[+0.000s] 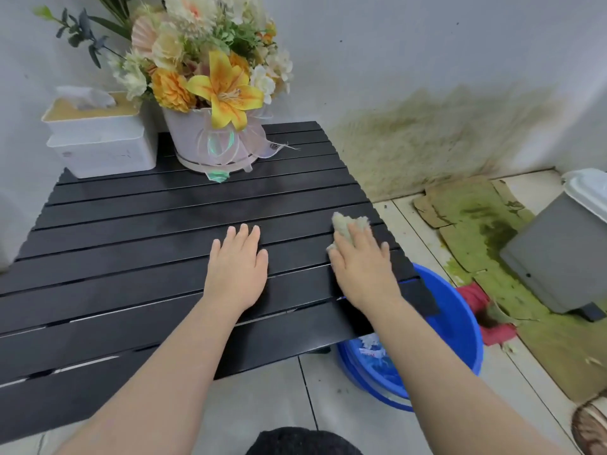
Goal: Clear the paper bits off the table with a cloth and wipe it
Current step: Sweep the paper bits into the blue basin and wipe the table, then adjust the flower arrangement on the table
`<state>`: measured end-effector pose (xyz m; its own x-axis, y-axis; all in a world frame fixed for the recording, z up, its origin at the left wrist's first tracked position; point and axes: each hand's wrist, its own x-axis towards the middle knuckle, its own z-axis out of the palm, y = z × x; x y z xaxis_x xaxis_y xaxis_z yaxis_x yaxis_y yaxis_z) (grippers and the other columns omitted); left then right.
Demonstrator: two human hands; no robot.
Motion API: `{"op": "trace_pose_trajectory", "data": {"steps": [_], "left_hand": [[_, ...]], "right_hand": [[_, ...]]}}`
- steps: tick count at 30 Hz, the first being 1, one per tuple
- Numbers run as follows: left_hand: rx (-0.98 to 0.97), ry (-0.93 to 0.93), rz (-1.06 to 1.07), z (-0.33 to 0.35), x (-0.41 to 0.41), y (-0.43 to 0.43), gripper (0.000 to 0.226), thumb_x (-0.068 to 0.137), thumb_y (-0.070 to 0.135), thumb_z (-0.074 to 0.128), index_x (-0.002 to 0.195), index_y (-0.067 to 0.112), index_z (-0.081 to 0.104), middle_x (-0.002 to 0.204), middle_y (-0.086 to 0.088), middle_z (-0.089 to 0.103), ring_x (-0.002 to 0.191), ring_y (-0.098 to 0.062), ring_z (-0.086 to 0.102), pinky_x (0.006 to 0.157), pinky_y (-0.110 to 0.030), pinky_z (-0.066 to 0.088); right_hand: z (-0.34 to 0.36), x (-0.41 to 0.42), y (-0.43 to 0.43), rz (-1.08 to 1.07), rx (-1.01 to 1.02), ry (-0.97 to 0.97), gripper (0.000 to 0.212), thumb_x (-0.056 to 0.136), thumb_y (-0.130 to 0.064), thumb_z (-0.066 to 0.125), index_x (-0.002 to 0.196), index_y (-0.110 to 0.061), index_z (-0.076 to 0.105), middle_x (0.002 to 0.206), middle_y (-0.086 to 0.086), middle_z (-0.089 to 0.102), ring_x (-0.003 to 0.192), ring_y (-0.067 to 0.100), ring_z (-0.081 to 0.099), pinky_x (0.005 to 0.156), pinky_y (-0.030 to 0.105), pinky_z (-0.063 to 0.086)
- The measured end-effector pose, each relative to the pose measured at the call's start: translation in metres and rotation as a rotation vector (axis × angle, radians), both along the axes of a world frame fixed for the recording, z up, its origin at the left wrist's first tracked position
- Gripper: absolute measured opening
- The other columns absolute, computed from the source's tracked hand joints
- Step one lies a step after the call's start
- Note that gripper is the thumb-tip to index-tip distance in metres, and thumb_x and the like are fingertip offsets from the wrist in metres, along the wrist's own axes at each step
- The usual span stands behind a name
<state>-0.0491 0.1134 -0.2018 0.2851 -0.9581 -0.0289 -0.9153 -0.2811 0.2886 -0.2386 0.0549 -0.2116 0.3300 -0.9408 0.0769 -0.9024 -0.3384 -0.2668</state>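
Left of the blue basin [460, 310], the left hand [236, 270] lay flat on the slatted black worktop [115, 274], fingers [243, 233] spread and holding nothing. Nearer the basin, the right hand [361, 264] pressed the pale cloth [348, 223] down, fingers extended over it. No paper bits showed on the worktop; wiping too near that edge risked dragging the cloth off into the basin.

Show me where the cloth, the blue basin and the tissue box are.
cloth [348, 224], head view, on the fluffy part ahead of the fingers
blue basin [460, 310], head view, on its inner wall
tissue box [101, 152], head view, on its white front
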Motion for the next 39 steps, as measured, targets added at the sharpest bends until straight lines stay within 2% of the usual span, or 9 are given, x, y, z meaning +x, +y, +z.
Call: {"op": "trace_pose_trajectory", "data": {"steps": [3, 6, 12, 20, 28, 31, 33, 36, 39], "left_hand": [[-0.009, -0.052, -0.033, -0.006, -0.027, 0.042, 0.057, 0.093, 0.036, 0.010, 0.146, 0.016, 0.016, 0.157, -0.003, 0.016, 0.146, -0.024, 0.007, 0.117, -0.044, 0.008], [0.024, -0.050, -0.024, -0.011, -0.034, 0.054, 0.069, 0.085, 0.046, -0.005, 0.148, 0.019, 0.007, 0.159, -0.001, 0.005, 0.147, -0.022, -0.002, 0.118, -0.042, 0.003], [0.047, -0.066, -0.018, -0.012, -0.035, 0.051, 0.055, 0.097, 0.037, 0.010, 0.148, 0.019, 0.000, 0.160, 0.001, -0.003, 0.146, -0.020, -0.009, 0.120, -0.042, 0.000], [0.043, -0.052, -0.022, -0.010, -0.035, 0.051, 0.055, 0.097, 0.037, 0.010, 0.148, 0.020, 0.000, 0.160, 0.001, -0.004, 0.146, -0.020, -0.009, 0.120, -0.042, -0.001], [0.044, -0.025, -0.018, -0.007, -0.037, 0.054, 0.054, 0.097, 0.037, 0.012, 0.148, 0.021, 0.004, 0.160, 0.002, 0.000, 0.147, -0.020, -0.005, 0.120, -0.041, 0.000], [-0.041, 0.058, 0.022, 0.002, -0.029, 0.047, 0.048, 0.097, 0.037, 0.023, 0.144, 0.028, 0.025, 0.156, 0.007, 0.022, 0.144, -0.016, 0.014, 0.116, -0.037, 0.011], [-0.155, 0.123, 0.075, 0.012, -0.011, 0.033, 0.042, 0.096, 0.035, 0.030, 0.137, 0.032, 0.037, 0.148, 0.012, 0.036, 0.137, -0.013, 0.026, 0.111, -0.036, 0.019], [-0.309, 0.197, 0.167, 0.028, 0.031, -0.008, 0.044, 0.095, 0.030, 0.037, 0.139, 0.028, 0.035, 0.151, 0.006, 0.033, 0.143, -0.018, 0.020, 0.112, -0.042, 0.021], [-0.478, 0.471, 0.287, 0.049, 0.073, -0.059, 0.048, 0.095, 0.027, 0.037, 0.142, 0.022, 0.029, 0.153, -0.002, 0.028, 0.144, -0.022, 0.018, 0.113, -0.043, 0.020]], "right_hand": [[0.004, 0.012, 0.064, 0.258, -0.017, -0.055, 0.050, 0.097, -0.042, 0.019, 0.136, -0.028, 0.047, 0.156, -0.009, 0.026, 0.145, 0.019, 0.018, 0.112, 0.052, 0.018], [0.009, -0.007, 0.063, 0.289, 0.020, -0.033, 0.062, 0.091, -0.049, 0.009, 0.136, -0.034, 0.049, 0.155, -0.011, 0.030, 0.144, 0.017, 0.023, 0.114, 0.052, 0.012], [0.009, -0.050, -0.009, -0.179, 0.109, 0.041, 0.045, 0.103, -0.035, 0.020, 0.147, -0.032, 0.028, 0.160, -0.004, 0.011, 0.145, 0.020, 0.008, 0.114, 0.054, 0.011], [0.015, -0.067, 0.022, 0.151, 0.164, 0.045, 0.044, 0.102, -0.040, 0.027, 0.146, -0.034, 0.031, 0.160, -0.011, 0.010, 0.147, 0.013, 0.001, 0.119, 0.047, 0.004], [0.024, -0.061, 0.026, 0.113, 0.211, 0.012, 0.053, 0.100, -0.045, 0.029, 0.150, -0.039, 0.013, 0.159, -0.012, 0.015, 0.147, 0.013, 0.007, 0.119, 0.045, 0.004], [0.043, -0.039, 0.011, 0.002, 0.258, -0.020, 0.055, 0.097, -0.053, 0.029, 0.149, -0.039, 0.018, 0.156, -0.007, 0.026, 0.145, 0.014, 0.017, 0.116, 0.049, 0.004], [0.055, -0.012, -0.005, 0.009, 0.254, -0.132, 0.059, 0.096, -0.050, 0.038, 0.150, -0.035, 0.020, 0.158, -0.005, 0.023, 0.147, 0.015, 0.011, 0.118, 0.048, 0.005], [0.067, 0.044, -0.038, 0.123, 0.364, -0.568, 0.060, 0.095, -0.038, 0.052, 0.149, -0.031, 0.028, 0.157, -0.009, 0.025, 0.145, 0.009, 0.017, 0.117, 0.034, 0.016], [0.075, 0.106, -0.077, 0.167, 0.497, -0.871, 0.058, 0.096, -0.038, 0.051, 0.149, -0.032, 0.028, 0.155, -0.009, 0.030, 0.141, 0.010, 0.027, 0.108, 0.030, 0.026]]}}
